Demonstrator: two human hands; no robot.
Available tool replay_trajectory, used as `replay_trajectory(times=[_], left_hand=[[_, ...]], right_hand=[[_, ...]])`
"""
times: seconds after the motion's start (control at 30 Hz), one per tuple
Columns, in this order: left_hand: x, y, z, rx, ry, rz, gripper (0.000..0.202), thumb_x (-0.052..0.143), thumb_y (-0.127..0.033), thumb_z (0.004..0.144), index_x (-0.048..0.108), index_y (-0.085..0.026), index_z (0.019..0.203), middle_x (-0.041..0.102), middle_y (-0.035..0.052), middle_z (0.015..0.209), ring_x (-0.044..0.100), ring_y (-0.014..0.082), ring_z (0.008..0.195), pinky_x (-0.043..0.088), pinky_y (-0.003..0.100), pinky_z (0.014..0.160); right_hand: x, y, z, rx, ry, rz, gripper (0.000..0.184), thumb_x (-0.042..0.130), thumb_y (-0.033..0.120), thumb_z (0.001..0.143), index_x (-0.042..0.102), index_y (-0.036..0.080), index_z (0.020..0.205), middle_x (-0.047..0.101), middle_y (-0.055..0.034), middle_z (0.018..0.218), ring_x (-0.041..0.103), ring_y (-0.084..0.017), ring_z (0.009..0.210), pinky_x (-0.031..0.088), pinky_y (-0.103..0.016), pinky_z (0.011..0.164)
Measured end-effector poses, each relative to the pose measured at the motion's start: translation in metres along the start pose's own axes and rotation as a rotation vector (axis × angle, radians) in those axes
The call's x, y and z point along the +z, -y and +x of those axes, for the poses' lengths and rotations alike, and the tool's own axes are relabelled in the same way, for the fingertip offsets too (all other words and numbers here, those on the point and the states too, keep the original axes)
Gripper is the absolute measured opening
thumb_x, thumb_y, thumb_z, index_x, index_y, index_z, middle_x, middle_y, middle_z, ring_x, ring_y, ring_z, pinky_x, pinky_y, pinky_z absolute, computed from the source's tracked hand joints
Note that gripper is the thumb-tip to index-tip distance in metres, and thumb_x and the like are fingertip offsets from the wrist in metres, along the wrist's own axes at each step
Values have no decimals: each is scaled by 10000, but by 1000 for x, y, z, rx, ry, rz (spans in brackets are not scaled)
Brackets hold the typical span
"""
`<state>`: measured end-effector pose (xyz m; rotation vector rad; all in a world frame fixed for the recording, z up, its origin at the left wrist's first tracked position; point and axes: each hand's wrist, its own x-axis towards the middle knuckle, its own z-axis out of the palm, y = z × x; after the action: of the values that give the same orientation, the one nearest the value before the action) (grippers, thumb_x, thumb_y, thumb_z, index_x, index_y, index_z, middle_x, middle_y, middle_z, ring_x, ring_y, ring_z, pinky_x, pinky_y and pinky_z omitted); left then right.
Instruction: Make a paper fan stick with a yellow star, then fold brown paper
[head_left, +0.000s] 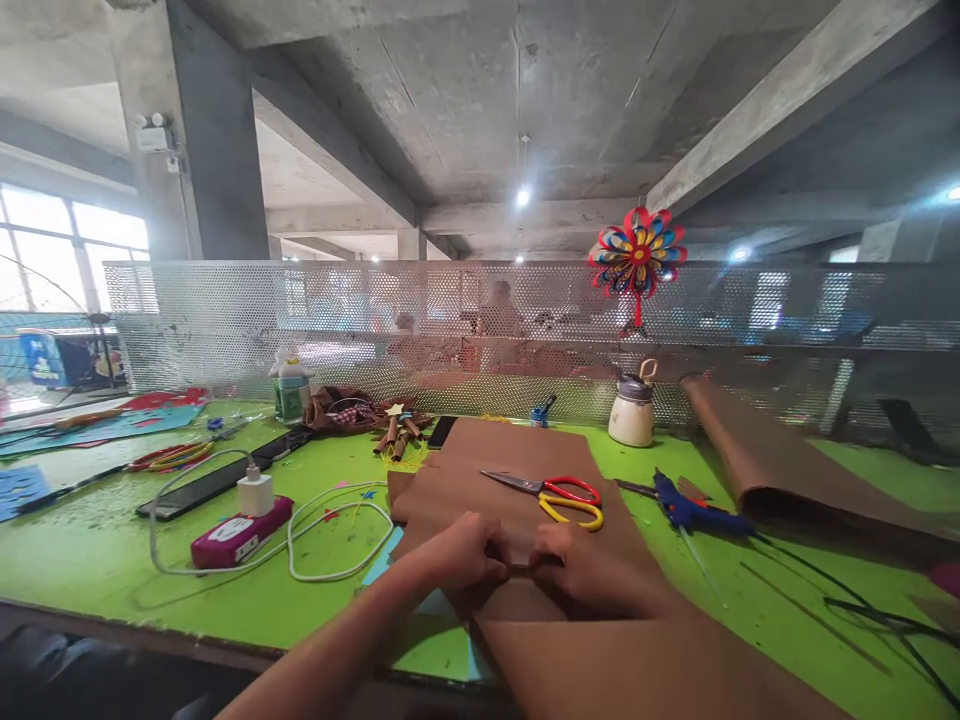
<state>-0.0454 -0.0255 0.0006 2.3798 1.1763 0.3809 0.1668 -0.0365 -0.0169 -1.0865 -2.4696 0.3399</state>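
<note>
My left hand [471, 552] and my right hand [574, 572] are side by side over brown paper [510, 450] spread on the green table. Both hands are closed, fingers bent and fingertips pinching a narrow strip-like edge of brown paper [520, 571] between them. Whether that edge is folded or rolled I cannot tell. Just beyond my hands, scissors [544, 488] with one red and one yellow handle lie on the paper, blades pointing left. Nearer to me, another part of the brown paper [600, 660] rises toward the front, partly covering my right wrist.
A blue glue gun [694, 508] with a black cord lies right, near a large brown paper roll [780, 480]. A purple power strip [241, 532] with a white cable stands left. Behind are a cream jug [631, 410], small brown paper rolls [401, 432] and a perforated metal screen [360, 310].
</note>
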Motion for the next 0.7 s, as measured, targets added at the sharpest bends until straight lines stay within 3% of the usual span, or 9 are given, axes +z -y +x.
replay_trajectory(times=[0.27, 0.43, 0.6, 0.7], left_hand=[[-1, -6, 3, 38, -7, 71, 291, 591, -379, 704, 711, -127, 785, 629, 2, 630, 483, 106, 575, 283, 188, 487], [1, -7, 1, 78, -4, 129, 228, 564, -281, 729, 717, -140, 823, 655, 4, 667, 497, 101, 582, 299, 182, 504], [4, -7, 0, 123, -21, 199, 194, 555, -190, 720, 719, -157, 819, 671, 27, 712, 520, 110, 589, 333, 194, 542], [6, -4, 0, 164, -41, 204, 184, 557, -197, 731, 709, -165, 830, 670, 30, 724, 535, 118, 605, 341, 199, 556]], right_hand=[[13, -10, 4, -28, -38, -32, 97, 594, 131, 683, 679, 171, 709, 630, -21, 744, 552, -149, 686, 381, -234, 601], [3, -4, -1, -49, -36, -117, 123, 581, 108, 713, 686, 162, 747, 647, -30, 734, 568, -153, 692, 402, -246, 629], [-8, -12, -5, -23, 72, -103, 93, 586, 143, 747, 676, 152, 727, 650, -51, 713, 555, -171, 682, 384, -277, 630], [-8, -18, -8, -84, 21, -138, 94, 581, 154, 770, 653, 151, 709, 636, -43, 691, 538, -158, 660, 363, -267, 615]])
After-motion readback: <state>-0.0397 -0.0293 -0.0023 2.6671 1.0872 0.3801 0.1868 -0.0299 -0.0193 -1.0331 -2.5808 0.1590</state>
